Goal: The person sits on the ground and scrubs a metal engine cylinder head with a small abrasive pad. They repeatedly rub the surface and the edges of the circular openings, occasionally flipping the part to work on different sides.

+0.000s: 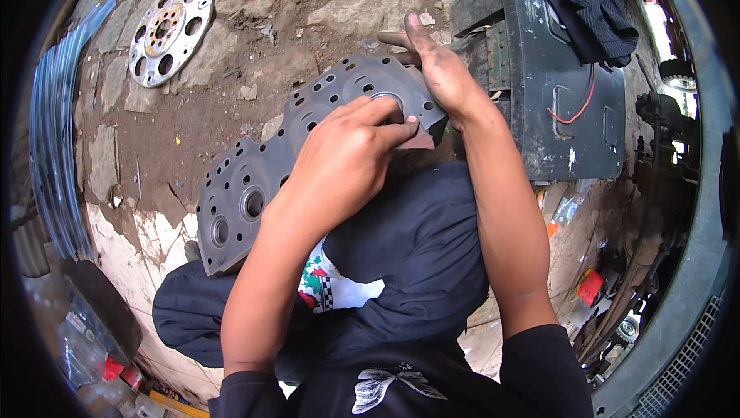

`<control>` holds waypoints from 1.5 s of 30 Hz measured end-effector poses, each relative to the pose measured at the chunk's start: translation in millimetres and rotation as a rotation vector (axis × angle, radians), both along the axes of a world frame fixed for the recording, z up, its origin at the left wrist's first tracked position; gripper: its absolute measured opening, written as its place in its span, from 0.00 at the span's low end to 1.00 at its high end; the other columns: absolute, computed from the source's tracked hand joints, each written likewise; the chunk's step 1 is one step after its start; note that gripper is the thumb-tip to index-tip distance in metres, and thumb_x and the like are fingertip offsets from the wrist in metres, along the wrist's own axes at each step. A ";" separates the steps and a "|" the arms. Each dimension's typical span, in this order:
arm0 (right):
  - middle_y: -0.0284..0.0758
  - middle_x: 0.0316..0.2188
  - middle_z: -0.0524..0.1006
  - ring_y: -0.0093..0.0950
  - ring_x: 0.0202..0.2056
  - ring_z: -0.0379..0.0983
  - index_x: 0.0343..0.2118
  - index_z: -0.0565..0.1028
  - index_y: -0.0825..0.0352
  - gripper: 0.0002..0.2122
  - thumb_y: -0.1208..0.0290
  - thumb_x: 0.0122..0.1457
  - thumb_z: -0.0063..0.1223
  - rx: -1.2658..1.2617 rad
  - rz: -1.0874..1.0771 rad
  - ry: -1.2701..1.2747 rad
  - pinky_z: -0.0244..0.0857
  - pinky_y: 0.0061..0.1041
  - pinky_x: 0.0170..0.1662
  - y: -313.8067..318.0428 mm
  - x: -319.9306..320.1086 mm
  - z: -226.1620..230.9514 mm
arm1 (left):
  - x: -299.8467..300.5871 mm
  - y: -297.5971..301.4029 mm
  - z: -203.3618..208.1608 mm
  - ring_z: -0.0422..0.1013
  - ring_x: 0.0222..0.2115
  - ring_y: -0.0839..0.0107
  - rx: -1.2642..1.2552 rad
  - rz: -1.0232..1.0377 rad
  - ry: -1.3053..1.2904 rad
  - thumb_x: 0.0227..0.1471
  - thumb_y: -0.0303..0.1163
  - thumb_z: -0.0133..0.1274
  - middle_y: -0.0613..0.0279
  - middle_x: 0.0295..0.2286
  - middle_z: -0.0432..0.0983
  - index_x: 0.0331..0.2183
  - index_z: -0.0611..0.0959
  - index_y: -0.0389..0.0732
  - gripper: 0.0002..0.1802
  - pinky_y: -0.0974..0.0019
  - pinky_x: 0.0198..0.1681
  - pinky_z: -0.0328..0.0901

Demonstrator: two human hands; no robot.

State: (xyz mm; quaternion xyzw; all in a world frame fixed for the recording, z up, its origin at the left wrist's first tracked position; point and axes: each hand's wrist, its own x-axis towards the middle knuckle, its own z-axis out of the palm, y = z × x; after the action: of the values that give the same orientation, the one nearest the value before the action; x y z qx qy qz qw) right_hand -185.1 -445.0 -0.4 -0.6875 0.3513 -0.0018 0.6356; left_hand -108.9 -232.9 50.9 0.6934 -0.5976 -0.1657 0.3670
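A grey metal cylinder head (266, 163) with round valve ports and many bolt holes lies slantwise in front of me, its near left end beside my knee. My left hand (351, 144) rests on its right half, fingers bent down at a port and thumb pointing right. Whatever those fingertips hold, if anything, is hidden. Against the far right end of the cylinder head stands my right hand (443, 71), its fingers stretched out and apart. A reddish-brown piece (420, 140) shows below the cylinder head's right end; I cannot tell what it is.
A round flywheel-like metal plate (171, 32) with holes lies on the stony ground at far left. Clear blue-tinted strips (65, 125) run along the left edge. To the right stands a dark metal box (570, 129) with dark cloth (590, 5) and a red wire (574, 113) on it.
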 end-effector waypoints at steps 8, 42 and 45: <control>0.52 0.61 0.78 0.36 0.59 0.76 0.68 0.74 0.68 0.46 0.26 0.71 0.31 -0.020 0.019 -0.022 0.68 0.33 0.64 4.6 -1.8 2.0 | 2.4 14.9 8.9 0.77 0.40 0.51 0.095 -0.013 0.003 0.45 0.15 0.60 0.54 0.40 0.80 0.50 0.90 0.38 0.28 0.53 0.45 0.72; 0.56 0.63 0.75 0.40 0.65 0.72 0.71 0.70 0.68 0.48 0.23 0.69 0.29 0.003 -0.001 0.054 0.62 0.35 0.69 6.3 -0.5 16.3 | 1.0 -12.6 -11.7 0.76 0.41 0.50 -0.098 -0.070 0.102 0.47 0.16 0.59 0.50 0.39 0.77 0.51 0.88 0.36 0.26 0.52 0.47 0.72; 0.56 0.63 0.75 0.40 0.65 0.72 0.71 0.70 0.68 0.49 0.23 0.69 0.29 0.132 -0.046 0.054 0.62 0.35 0.69 10.2 2.5 24.4 | -6.2 -20.0 -13.1 0.76 0.40 0.49 -0.136 -0.052 0.129 0.47 0.16 0.59 0.50 0.39 0.77 0.51 0.88 0.35 0.26 0.51 0.47 0.72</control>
State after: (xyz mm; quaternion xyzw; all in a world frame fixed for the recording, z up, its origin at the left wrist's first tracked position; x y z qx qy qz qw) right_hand -182.6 -434.8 24.0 -0.6355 0.3835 0.0253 0.6697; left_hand -115.1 -252.9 37.8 0.6388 -0.6006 -0.1784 0.4465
